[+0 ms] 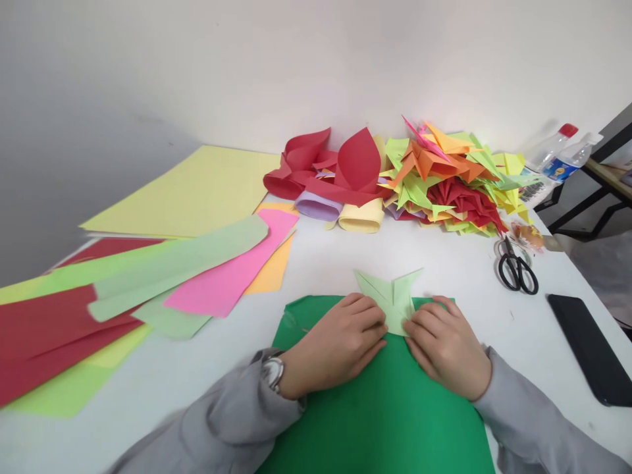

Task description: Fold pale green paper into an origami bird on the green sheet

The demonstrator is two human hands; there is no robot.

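A pale green folded paper piece (394, 299) with two pointed tips at its top is held between my hands, over the far edge of a dark green sheet (390, 408). My left hand (340, 339), with a watch at the wrist, has its fingers closed on the piece's left side. On the lower right side, the fingers of my right hand (442, 339) are closed on the same paper. The fingertips cover parts of its lower edges.
Coloured paper sheets (182, 270) lie spread on the left. At the back stand red paper shapes (358, 164) and a pile of folded paper pieces (444, 178). Scissors (517, 270), a black phone (590, 349) and plastic bottles (563, 161) are on the right.
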